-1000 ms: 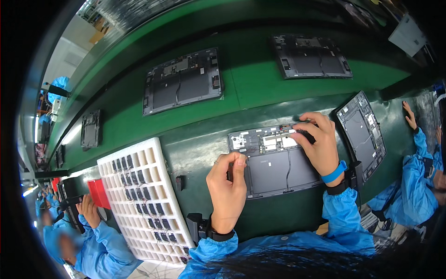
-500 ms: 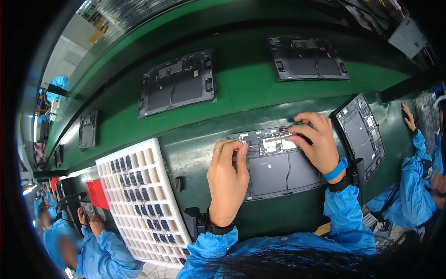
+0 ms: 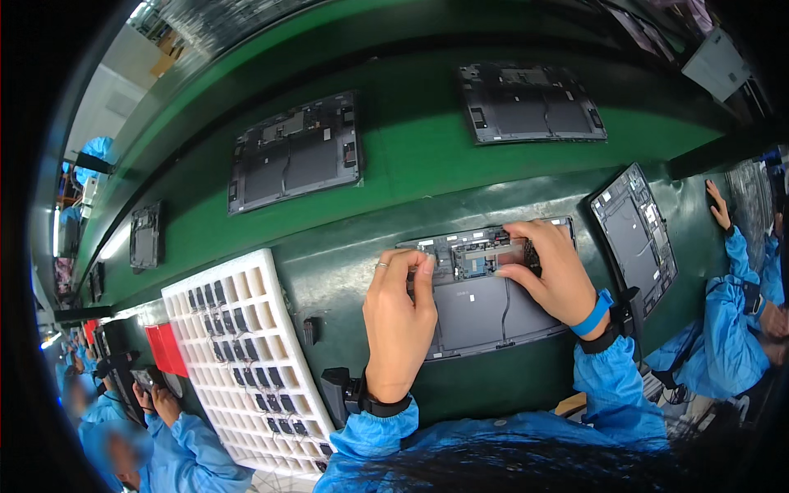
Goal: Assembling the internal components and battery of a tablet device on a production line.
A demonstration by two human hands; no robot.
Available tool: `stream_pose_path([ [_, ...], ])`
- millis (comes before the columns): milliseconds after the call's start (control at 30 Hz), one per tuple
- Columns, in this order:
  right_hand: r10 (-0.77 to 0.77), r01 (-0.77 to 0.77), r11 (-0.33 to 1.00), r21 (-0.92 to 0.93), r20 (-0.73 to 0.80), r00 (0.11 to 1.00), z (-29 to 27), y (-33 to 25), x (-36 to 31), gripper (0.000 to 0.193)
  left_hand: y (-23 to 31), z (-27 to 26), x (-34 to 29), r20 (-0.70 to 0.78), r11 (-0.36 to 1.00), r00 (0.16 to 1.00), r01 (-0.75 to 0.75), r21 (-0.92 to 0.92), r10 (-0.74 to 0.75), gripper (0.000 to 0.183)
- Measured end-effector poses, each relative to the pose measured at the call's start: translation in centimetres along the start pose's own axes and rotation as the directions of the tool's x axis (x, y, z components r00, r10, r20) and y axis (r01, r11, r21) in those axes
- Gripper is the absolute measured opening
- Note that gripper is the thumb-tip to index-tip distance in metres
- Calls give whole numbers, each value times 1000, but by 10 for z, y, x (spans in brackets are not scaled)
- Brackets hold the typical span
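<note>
- Left hand (image 3: 400, 316): thumb and forefinger bent close together over the upper left part of 1 dark grey device shell (image 3: 472, 320); I cannot tell whether they pinch something small.
- Right hand (image 3: 559, 275): thumb and forefinger well apart, reaching over the shell's upper middle, just right of the exposed board (image 3: 471, 264); the other fingers are partly hidden.
- That shell lies flat on the dark green bench (image 3: 353, 246), in front of the person and between the hands.
- Counted left to right: 1 co-worker at the left, with 2 hands (image 3: 167, 405) on a small dark object; 1 red piece (image 3: 167, 351); 1 white foam tray (image 3: 267, 267), its black parts too small to count surely; 1 small black part (image 3: 311, 330) between tray and left hand; 1 more shell (image 3: 633, 234), turned at an angle on the bench; 1 co-worker's hand (image 3: 718, 205) at the far right.
- On the green belt (image 3: 411, 156): 2 large shells (image 3: 292, 156) in plain view, and others at the far left.
- Against 1.0 s ago: belt shells have shifted left; the left hand has moved from the work shell's left edge onto its upper left; the right thumb sits lower; the board, then bright white, now looks bluish.
</note>
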State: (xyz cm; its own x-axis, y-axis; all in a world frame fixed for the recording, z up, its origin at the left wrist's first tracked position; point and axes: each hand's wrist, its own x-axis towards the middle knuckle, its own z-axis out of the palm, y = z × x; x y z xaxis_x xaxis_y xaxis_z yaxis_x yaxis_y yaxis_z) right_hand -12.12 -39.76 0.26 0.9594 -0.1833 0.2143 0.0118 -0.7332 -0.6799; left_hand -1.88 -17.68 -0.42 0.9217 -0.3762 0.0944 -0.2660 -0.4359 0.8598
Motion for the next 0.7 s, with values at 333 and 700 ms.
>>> stream_pose_path([
  [333,122,-118,987,114,-30,992,4,10,1,24,35,-6,-13,87,991,996,-20,134,8,12],
  [700,82,-79,994,74,-44,996,5,15,-2,22,42,-6,-9,174,983,981,54,174,-85,12],
])
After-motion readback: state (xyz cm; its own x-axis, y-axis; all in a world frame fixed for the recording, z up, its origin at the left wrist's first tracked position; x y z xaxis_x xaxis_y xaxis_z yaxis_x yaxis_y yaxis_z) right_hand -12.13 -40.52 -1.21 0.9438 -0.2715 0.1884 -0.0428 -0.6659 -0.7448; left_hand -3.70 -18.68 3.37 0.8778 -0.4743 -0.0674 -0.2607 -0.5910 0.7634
